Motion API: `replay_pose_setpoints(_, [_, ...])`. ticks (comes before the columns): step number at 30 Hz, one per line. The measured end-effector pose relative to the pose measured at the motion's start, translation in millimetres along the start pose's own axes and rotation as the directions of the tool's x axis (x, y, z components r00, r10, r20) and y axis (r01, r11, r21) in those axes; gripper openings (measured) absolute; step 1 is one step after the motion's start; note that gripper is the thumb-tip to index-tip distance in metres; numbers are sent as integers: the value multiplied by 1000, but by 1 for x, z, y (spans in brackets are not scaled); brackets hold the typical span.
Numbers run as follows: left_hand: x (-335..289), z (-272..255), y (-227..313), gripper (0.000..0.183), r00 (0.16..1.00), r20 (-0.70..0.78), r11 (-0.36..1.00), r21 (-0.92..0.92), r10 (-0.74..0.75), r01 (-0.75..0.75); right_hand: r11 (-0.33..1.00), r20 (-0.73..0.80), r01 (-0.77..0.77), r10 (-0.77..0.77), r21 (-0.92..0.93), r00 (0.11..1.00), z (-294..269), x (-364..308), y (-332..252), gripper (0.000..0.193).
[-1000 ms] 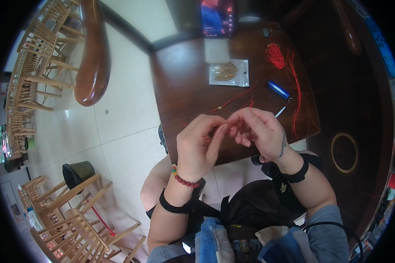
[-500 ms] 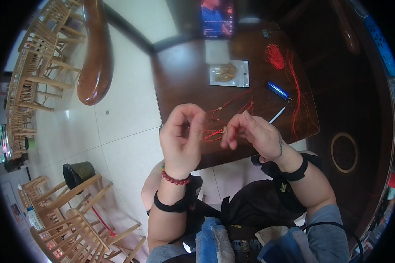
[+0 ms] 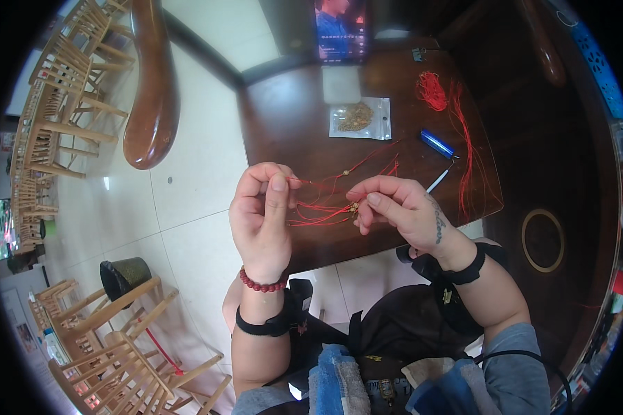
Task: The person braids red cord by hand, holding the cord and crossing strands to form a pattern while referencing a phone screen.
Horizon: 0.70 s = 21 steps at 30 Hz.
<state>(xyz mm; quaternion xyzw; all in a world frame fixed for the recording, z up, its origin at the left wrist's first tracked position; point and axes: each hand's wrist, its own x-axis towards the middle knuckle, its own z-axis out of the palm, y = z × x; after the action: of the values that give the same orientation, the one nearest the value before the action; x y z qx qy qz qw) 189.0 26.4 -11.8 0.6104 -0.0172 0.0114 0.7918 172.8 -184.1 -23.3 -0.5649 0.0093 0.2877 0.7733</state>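
My left hand [image 3: 262,218] is closed in a pinch on a thin red cord [image 3: 299,181], held above the table's near left part. Facing it, my right hand [image 3: 403,211] is closed too, thumb against forefinger, on the same red cordwork. Several red strands [image 3: 318,216] run between the hands. A small gold bead cluster [image 3: 353,207] hangs at the right fingertips. Just beyond the hands, a red cord with a gold bead [image 3: 346,173] lies on the dark wooden table [image 3: 284,131].
Farther back are a clear bag of gold beads [image 3: 358,117], a white block [image 3: 341,84] and a lit phone [image 3: 340,31]. To the right lie a red cord bundle [image 3: 432,91], loose red cords [image 3: 468,152], a blue lighter-like cylinder [image 3: 437,144] and a white pen-like tool [image 3: 438,181].
My left hand has moved slightly left, drawing the red cord out between the hands. The right hand has hardly moved; its thumb now presses against the forefinger.
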Motion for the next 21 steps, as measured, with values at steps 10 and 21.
replay_pose_setpoints(10, [0,-3,-1,12,998,-61,996,81,32,-27,996,13,71,-70,-52,997,0,-1,1,21])
replay_pose_setpoints(21, [-1,5,-3,12,987,-80,976,-183,-138,121,937,-98,252,-282,-243,954,1,-2,7,14])
